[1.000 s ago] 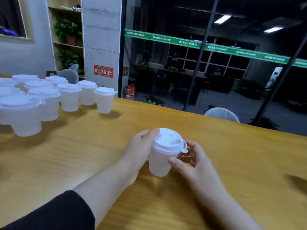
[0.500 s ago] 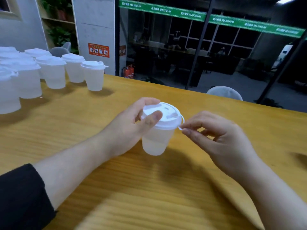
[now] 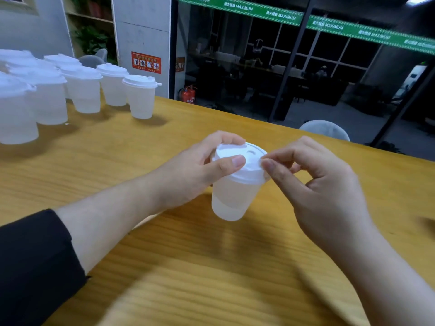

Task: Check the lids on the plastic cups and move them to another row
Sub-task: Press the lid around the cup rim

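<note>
Head-worn view, forward-down, close over table (image 3: 164, 267)

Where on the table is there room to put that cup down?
Bare wood lies between the grouped cups and the left hand, and all along the near edge of the table below the held cup. The far left corner is crowded with cups.

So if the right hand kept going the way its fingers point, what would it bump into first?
The right hand points left, fingertips already pinching at the white plastic lid of the translucent plastic cup, so it would probably meet that rim first.
</note>
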`<control>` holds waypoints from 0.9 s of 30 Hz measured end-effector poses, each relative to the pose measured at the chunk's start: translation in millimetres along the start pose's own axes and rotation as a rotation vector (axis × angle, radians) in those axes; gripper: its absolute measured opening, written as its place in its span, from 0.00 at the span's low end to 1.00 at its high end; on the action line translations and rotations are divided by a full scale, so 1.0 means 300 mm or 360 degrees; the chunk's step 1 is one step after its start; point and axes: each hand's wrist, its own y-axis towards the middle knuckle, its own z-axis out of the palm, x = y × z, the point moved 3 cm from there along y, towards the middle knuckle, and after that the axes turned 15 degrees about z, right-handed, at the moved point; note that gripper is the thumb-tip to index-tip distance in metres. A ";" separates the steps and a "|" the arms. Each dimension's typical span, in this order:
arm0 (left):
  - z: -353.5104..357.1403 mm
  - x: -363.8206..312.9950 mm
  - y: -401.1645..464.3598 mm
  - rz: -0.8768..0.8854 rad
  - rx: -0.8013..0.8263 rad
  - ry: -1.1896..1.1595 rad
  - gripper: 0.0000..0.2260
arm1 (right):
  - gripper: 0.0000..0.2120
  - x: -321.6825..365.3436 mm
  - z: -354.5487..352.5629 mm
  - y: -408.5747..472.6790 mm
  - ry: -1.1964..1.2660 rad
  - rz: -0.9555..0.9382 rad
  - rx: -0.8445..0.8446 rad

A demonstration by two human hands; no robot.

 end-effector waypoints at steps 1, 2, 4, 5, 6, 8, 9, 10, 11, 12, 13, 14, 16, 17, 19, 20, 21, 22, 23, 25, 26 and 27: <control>-0.001 -0.001 0.001 -0.0003 0.0003 0.0003 0.21 | 0.04 -0.001 -0.003 0.002 -0.0025 0.0004 0.0015; -0.001 -0.001 0.001 -0.0005 0.0008 0.0010 0.21 | 0.04 -0.003 -0.010 0.004 -0.0054 0.0007 0.0032; 0.000 0.000 0.002 -0.0008 0.0028 0.0042 0.21 | 0.06 -0.007 -0.026 0.008 -0.0129 0.0022 0.0083; 0.000 -0.001 0.002 -0.0010 0.0038 0.0059 0.21 | 0.07 -0.007 -0.034 0.009 -0.0173 0.0022 0.0113; -0.001 -0.001 0.002 -0.0011 0.0046 0.0072 0.22 | 0.08 -0.003 -0.042 0.009 -0.0222 0.0010 0.0140; -0.002 -0.002 0.000 -0.0005 0.0057 0.0076 0.22 | 0.10 0.010 -0.054 0.007 -0.0322 -0.0021 0.0182; -0.002 -0.002 -0.001 0.0000 0.0061 0.0072 0.23 | 0.12 0.017 -0.059 0.006 -0.0363 -0.0019 0.0202; -0.003 -0.003 -0.002 0.0005 0.0066 0.0062 0.24 | 0.13 0.024 -0.064 0.005 -0.0395 -0.0004 0.0222; -0.002 -0.004 -0.002 0.0012 0.0071 0.0053 0.25 | 0.14 0.029 -0.067 0.005 -0.0428 0.0016 0.0240; -0.002 -0.005 -0.001 0.0017 0.0073 0.0048 0.25 | 0.14 0.034 -0.070 0.005 -0.0466 0.0032 0.0253; -0.002 -0.006 -0.002 0.0019 0.0076 0.0048 0.25 | 0.14 0.040 -0.070 0.004 -0.0502 0.0044 0.0262; -0.002 -0.006 -0.001 0.0017 0.0079 0.0046 0.25 | 0.13 0.046 -0.069 0.003 -0.0530 0.0050 0.0265; -0.002 -0.004 0.000 0.0018 0.0083 0.0037 0.26 | 0.13 0.059 -0.064 0.003 -0.0568 0.0053 0.0263; -0.003 -0.003 0.001 0.0020 0.0083 0.0036 0.27 | 0.13 0.064 -0.062 0.005 -0.0581 0.0054 0.0265; -0.004 0.000 0.003 0.0026 0.0087 0.0036 0.28 | 0.13 0.068 -0.058 0.011 -0.0609 0.0059 0.0276; -0.004 0.001 0.004 0.0031 0.0092 0.0036 0.29 | 0.13 0.066 -0.053 0.012 -0.0614 0.0061 0.0272; -0.004 0.001 0.005 0.0033 0.0092 0.0042 0.30 | 0.13 0.064 -0.046 0.009 -0.0595 0.0059 0.0245; -0.004 0.002 0.007 0.0034 0.0088 0.0045 0.30 | 0.14 0.062 -0.039 0.005 -0.0545 0.0043 0.0181; -0.003 0.003 0.006 0.0036 0.0084 0.0041 0.31 | 0.15 0.060 -0.031 -0.001 -0.0467 0.0017 0.0087; -0.002 0.011 0.006 0.0022 0.0066 0.0023 0.34 | 0.14 0.051 -0.016 -0.013 -0.0276 -0.0008 -0.0110; -0.003 0.016 0.006 0.0009 0.0050 0.0024 0.35 | 0.14 0.043 -0.010 -0.013 -0.0196 0.0004 -0.0186; -0.004 0.018 0.005 0.0002 0.0038 0.0037 0.36 | 0.14 0.033 -0.004 -0.010 -0.0134 0.0043 -0.0224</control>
